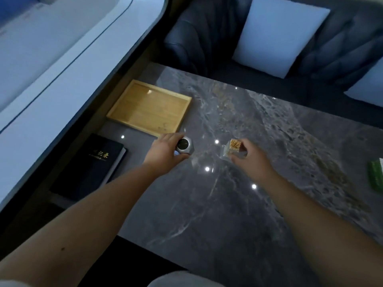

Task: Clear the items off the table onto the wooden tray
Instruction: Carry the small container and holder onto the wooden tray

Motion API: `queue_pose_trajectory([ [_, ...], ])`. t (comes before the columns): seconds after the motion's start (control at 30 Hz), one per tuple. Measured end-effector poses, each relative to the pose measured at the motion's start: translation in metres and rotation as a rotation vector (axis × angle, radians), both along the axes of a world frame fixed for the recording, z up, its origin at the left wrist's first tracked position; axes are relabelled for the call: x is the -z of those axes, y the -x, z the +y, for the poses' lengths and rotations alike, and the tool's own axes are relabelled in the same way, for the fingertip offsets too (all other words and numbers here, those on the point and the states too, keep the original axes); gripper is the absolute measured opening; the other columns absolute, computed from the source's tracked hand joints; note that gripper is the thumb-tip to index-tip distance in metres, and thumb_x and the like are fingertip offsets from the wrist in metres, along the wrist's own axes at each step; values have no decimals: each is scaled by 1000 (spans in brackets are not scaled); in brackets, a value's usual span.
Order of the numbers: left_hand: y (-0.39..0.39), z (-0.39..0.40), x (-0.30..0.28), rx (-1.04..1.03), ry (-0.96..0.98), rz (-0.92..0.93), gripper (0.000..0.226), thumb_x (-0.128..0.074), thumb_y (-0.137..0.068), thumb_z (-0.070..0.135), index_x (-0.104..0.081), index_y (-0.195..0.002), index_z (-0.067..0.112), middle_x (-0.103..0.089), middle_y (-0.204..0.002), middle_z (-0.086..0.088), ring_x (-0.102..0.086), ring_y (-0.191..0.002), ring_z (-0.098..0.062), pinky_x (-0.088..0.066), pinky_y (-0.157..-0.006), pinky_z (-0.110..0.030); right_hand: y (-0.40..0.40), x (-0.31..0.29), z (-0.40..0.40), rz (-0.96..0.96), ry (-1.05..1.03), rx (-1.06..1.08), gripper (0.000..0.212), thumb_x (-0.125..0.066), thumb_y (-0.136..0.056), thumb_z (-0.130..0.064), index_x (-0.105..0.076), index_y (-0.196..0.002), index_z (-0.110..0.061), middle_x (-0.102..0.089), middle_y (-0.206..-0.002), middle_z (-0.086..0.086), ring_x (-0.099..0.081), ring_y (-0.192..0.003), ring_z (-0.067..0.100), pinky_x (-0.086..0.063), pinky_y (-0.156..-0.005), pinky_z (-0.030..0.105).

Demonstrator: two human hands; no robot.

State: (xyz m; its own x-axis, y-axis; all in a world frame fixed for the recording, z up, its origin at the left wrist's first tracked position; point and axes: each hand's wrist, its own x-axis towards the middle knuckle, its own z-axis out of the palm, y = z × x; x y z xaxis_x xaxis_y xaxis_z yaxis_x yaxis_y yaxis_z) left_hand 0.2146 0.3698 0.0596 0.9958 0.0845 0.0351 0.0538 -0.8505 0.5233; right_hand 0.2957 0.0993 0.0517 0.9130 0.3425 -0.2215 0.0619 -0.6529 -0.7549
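Observation:
The wooden tray (132,104) lies empty at the far left of the grey marble table (248,183). My left hand (165,151) is closed around a small silver hexagonal holder (185,146) with a dark round top, just in front of the tray's near right corner. To its right, my right hand (247,155) grips a clear box of toothpicks (233,149), its top open and the stick ends showing. Whether either item rests on the table or is lifted I cannot tell.
A black book (91,166) with gold lettering lies on the table's left side, in front of the tray. A green packet (376,177) shows at the right edge. A dark sofa (207,38) with pale cushions (277,36) stands behind the table.

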Motion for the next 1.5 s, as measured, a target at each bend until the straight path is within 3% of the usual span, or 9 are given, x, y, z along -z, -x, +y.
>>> queue_pose_trajectory([
  [0.3, -17, 59, 18, -69, -4, 49, 68, -70, -81, 40, -43, -138, 14, -51, -138, -6, -41, -126, -26, -32, -103, -39, -23, 2, 79, -16, 37, -111, 43, -71, -81, -36, -53, -119, -28, -62, -105, -9, -57, -98, 11, -46, -79, 30],
  [0.7, -86, 129, 67, 131, 78, 142, 67, -74, -78, 28, -45, -135, 10, -49, -139, -11, -42, -126, -31, -35, -103, -40, -61, 43, 160, -12, 80, 63, 49, -75, -77, -35, -54, -120, -29, -61, -101, -11, -59, -93, 9, -43, -77, 25],
  [0.87, -101, 136, 81, 253, 30, 176, 70, -73, -79, 29, -42, -138, 8, -45, -143, -13, -40, -129, -31, -32, -107, -38, -63, 52, 171, 9, 68, 74, 45, -75, -76, -34, -55, -116, -31, -60, -91, -23, -56, -86, -9, -44, -73, 17],
  [1.07, -108, 140, 89, 321, -8, 172, 70, -70, -81, 34, -39, -142, 16, -42, -147, -5, -38, -132, -26, -31, -107, -41, -64, 56, 174, 48, 81, 77, 46, -74, -78, -34, -54, -119, -31, -64, -100, -15, -56, -88, -9, -42, -68, 14],
  [1.27, -107, 144, 93, 363, -106, 193, 74, -60, -85, 48, -25, -147, 28, -27, -155, 6, -29, -137, -19, -23, -105, -39, -67, 55, 178, 30, 61, 72, 43, -74, -78, -32, -56, -116, -30, -65, -100, -14, -58, -89, -4, -42, -71, 17],
  [1.4, -93, 146, 89, 408, -107, 261, 89, -59, -84, 54, -10, -150, 20, -7, -160, 1, -20, -142, -21, -20, -113, -40, -70, 50, 187, 7, 62, 52, 44, -73, -77, -33, -55, -117, -29, -66, -104, -10, -60, -95, 6, -47, -79, 25],
  [1.5, -74, 150, 83, 310, -51, 221, 87, -60, -86, 46, -11, -150, 15, -6, -160, -6, -20, -141, -25, -22, -112, -39, -74, 41, 202, -21, 36, 32, 41, -72, -76, -35, -55, -114, -32, -65, -103, -13, -59, -93, 4, -44, -74, 22],
])
